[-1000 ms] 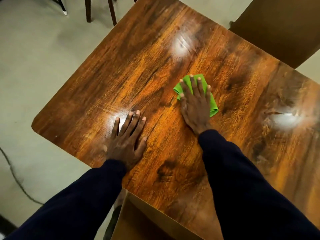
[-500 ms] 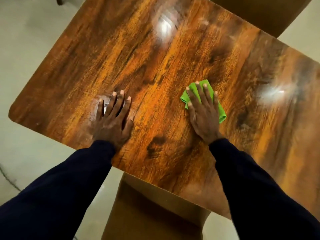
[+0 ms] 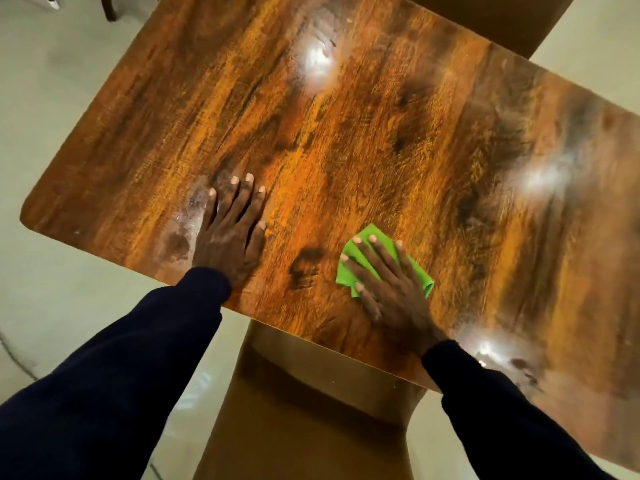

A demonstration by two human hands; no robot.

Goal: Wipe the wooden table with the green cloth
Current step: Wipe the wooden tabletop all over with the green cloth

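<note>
Left hand (image 3: 227,237): palm down, flat on table (image 3: 346,133); fingers straight, close together, pointing away from body.
Right hand (image 3: 391,285): palm down, flat; fingers straight, slightly spread, pressing on cloth (image 3: 346,277); thumb out to the left.
Left arm (image 3: 121,358): dark sleeve to wrist, enters from lower left.
Right arm (image 3: 502,410): dark sleeve to wrist, enters from lower right.
Spacing: hands apart, right one nearer the body.

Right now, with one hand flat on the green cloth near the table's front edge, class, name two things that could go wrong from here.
The right hand presses the green cloth close to the near edge of the wooden table; a pull toward the body might drag it off. The left hand rests flat beside a smudged patch and may leave fresh prints there.
</note>
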